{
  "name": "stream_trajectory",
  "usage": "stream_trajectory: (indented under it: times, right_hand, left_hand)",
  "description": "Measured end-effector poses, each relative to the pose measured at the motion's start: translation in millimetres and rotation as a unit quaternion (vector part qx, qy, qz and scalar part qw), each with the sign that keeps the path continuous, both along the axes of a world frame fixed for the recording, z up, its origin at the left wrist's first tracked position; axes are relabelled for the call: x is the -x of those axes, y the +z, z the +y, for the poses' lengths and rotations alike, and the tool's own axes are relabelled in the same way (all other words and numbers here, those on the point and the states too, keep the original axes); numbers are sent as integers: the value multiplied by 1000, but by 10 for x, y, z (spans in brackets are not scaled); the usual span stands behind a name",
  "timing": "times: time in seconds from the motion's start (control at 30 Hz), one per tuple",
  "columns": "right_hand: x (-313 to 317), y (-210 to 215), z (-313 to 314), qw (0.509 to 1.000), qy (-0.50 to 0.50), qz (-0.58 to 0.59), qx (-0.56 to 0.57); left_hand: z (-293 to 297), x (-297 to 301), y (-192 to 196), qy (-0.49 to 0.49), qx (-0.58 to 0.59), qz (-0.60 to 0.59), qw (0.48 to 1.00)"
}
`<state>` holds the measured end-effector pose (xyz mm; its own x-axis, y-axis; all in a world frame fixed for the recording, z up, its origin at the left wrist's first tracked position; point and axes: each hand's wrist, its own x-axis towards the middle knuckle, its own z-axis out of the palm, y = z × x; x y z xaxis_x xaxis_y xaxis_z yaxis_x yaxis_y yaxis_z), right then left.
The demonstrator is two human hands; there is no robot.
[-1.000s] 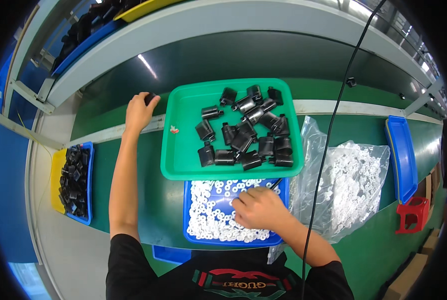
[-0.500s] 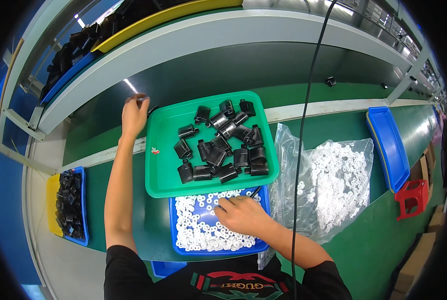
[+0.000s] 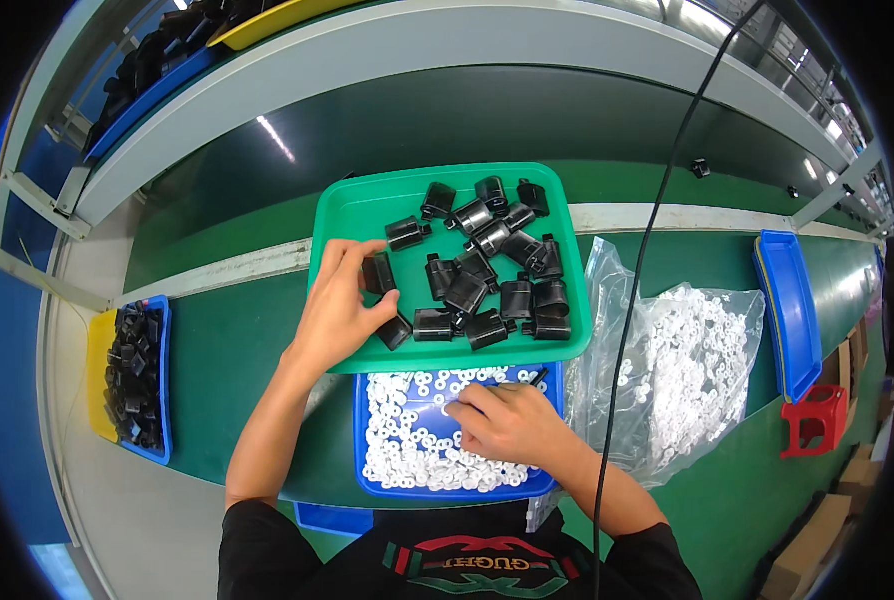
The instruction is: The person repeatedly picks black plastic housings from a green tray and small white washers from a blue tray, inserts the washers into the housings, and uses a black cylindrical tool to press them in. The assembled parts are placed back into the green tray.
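My left hand [image 3: 335, 308] reaches over the left side of a green tray [image 3: 352, 205], its thumb and fingers closed round a black plastic housing [image 3: 377, 272]. Another black housing [image 3: 395, 332] lies just below the thumb. Several more black housings [image 3: 467, 293] with short necks are heaped in the tray's middle and right. My right hand [image 3: 512, 425] is closed above a blue tray [image 3: 559, 455] of small white rings [image 3: 417, 465]. It holds a slim black pen-like tool [image 3: 539, 377], whose end sticks out above the fingers; its other end is hard to make out.
Right of the trays lies a clear plastic bag [image 3: 702, 365] of white rings. Beyond it are stacked blue trays [image 3: 792, 320] and a red stool [image 3: 817, 420]. A bin of black housings [image 3: 137, 375] stands at left. A black cable [image 3: 657, 210] hangs across the right side.
My left hand has come back from beyond the green tray's far left corner and closed on a housing inside it. My right hand stays above the white rings. The whole view has shifted slightly.
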<state>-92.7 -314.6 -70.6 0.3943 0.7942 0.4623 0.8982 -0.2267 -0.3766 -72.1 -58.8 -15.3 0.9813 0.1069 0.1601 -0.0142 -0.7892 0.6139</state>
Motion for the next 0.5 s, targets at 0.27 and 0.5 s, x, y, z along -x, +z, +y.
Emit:
stream_trajectory:
  times: [0.27,0.5]
  right_hand:
    - [-84,103,23,995,13,41,-90]
    - [-102,568,134,966,57,167,-189]
  left_hand:
    - [-103,711,-270,-116,308,-89,940]
    - [-338,895,-293,-119,282,-158,939]
